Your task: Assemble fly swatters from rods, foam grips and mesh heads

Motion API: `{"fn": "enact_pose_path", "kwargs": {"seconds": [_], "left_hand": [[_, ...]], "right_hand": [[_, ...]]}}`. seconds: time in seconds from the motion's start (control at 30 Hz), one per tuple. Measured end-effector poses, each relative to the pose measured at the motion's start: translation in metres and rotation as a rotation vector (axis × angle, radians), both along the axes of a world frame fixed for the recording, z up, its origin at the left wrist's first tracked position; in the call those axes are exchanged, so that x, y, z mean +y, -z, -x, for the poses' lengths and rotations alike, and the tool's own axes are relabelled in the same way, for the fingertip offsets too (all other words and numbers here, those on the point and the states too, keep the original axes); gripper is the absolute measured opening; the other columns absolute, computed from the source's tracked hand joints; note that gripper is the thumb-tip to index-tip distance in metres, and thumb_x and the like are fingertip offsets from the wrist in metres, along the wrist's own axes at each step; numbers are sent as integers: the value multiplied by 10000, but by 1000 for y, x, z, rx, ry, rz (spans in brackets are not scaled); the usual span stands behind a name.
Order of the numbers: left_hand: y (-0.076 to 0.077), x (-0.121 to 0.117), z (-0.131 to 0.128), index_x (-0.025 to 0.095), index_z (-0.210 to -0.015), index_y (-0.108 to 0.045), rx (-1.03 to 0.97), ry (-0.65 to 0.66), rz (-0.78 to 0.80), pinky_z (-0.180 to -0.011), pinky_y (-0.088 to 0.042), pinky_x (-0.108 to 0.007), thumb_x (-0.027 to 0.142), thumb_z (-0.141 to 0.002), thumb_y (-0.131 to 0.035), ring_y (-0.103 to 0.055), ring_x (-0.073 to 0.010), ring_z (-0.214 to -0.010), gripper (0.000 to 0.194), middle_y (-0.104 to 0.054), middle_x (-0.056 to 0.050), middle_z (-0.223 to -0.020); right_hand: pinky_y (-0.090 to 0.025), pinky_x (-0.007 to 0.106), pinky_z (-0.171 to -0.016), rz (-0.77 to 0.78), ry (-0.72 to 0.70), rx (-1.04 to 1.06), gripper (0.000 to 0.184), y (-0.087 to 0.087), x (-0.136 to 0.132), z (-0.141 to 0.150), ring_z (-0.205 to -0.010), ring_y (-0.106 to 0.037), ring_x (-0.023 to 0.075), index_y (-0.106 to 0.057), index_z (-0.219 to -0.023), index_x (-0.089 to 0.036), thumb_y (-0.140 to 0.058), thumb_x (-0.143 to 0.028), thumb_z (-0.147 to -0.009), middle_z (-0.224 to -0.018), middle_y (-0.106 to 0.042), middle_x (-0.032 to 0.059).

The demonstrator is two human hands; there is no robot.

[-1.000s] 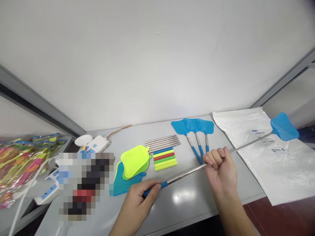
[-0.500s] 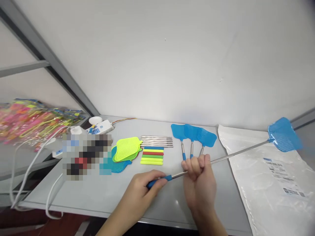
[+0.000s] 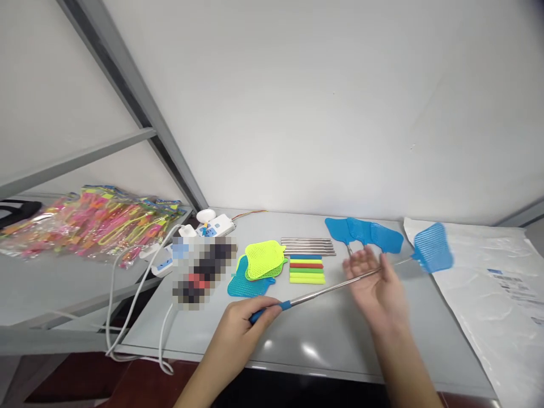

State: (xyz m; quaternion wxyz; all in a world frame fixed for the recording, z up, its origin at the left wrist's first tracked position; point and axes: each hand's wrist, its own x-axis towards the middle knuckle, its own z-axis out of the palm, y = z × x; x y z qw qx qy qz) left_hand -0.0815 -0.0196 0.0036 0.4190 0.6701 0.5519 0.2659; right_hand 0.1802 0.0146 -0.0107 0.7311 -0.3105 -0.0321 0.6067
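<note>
My left hand (image 3: 240,328) is closed round the blue grip of a telescopic fly swatter (image 3: 323,292). Its steel rod slants up to the right to a blue mesh head (image 3: 432,247) hanging above the grey table (image 3: 323,340). My right hand (image 3: 376,283) is open, palm up, fingers spread under the middle of the rod, which lies across them. Just behind that hand lie three more blue swatters (image 3: 369,235) side by side.
Yellow-green and blue mesh heads (image 3: 261,263), several coloured handles (image 3: 306,270) and steel rods (image 3: 308,245) lie mid-table. A white plastic bag (image 3: 497,289) covers the right end. A power strip (image 3: 215,225) with white cables and packets of coloured toys (image 3: 89,221) lie left.
My right hand has let go of the rod and opened. The swatter is shorter, its head drawn in from the far right. The view has swung left.
</note>
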Motion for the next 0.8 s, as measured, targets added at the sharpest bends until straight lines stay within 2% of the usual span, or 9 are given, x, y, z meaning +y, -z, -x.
{"fn": "enact_pose_path", "kwargs": {"seconds": [0.1,0.2,0.27,0.33,0.43,0.5,0.63,0.7,0.8], "left_hand": [[13,1,19,259,-935,-747,-19,-48,-2,-834,-490,-281,421,-885,-584,-663,-215,-916,235,-747,-2,-957],[24,0,16,248,-910,-743,-83,-79,-14,-805,-495,-265,420,-881,-590,-665,-206,-902,232,-745,-3,-938],[28,0,8,242,-915,-740,-128,-86,-15,-760,-499,-253,424,-880,-591,-664,-195,-851,237,-742,-1,-892],[29,1,2,236,-928,-740,-160,-95,8,-719,-499,-249,434,-879,-591,-660,-188,-797,253,-734,-2,-830],[30,2,4,223,-954,-744,-169,-105,69,-661,-490,-244,454,-876,-589,-652,-192,-771,288,-723,-13,-774],[32,3,9,215,-985,-741,-154,-114,105,-604,-470,-236,470,-873,-588,-643,-191,-745,318,-720,-21,-766],[37,5,11,202,-999,-733,-119,-119,154,-526,-418,-225,501,-872,-576,-614,-172,-673,360,-721,-31,-798],[39,6,5,200,-983,-729,-114,-114,159,-525,-411,-223,509,-874,-569,-609,-169,-675,365,-722,-32,-817],[38,9,-9,200,-944,-723,-127,-103,128,-546,-418,-223,509,-877,-564,-609,-169,-685,354,-714,-25,-794]], "right_hand": [[-514,325,-889,8,106,-71,190,1,11,-8,-701,-661,111,-668,-835,-209,-536,-323,-912,-704,-685,-31],[-481,386,-945,-43,75,-252,269,0,6,21,-833,-691,177,-686,-800,-189,-523,-367,-919,-780,-734,41],[-432,412,-1002,-101,-88,-331,288,0,-4,49,-1007,-666,222,-710,-926,-175,-528,-399,-923,-973,-744,91],[-413,434,-1013,-118,-256,-356,337,0,-15,67,-1038,-656,246,-711,-1001,-168,-515,-433,-929,-1079,-724,112],[-433,426,-987,-111,-384,-378,409,1,-21,61,-1031,-660,259,-675,-1142,-160,-539,-469,-911,-1157,-697,128],[-479,394,-931,-49,-342,-320,447,3,-15,40,-981,-678,241,-668,-1156,-166,-565,-505,-885,-1094,-719,112],[-518,331,-888,98,-35,-180,297,6,4,6,-869,-698,171,-705,-973,-201,-584,-457,-882,-890,-747,34],[-508,338,-920,96,70,-252,294,7,6,6,-922,-695,179,-697,-973,-193,-595,-452,-879,-940,-748,43],[-480,386,-969,82,77,-405,416,9,-3,25,-1044,-667,227,-653,-1144,-170,-604,-479,-870,-1074,-731,87]]}}
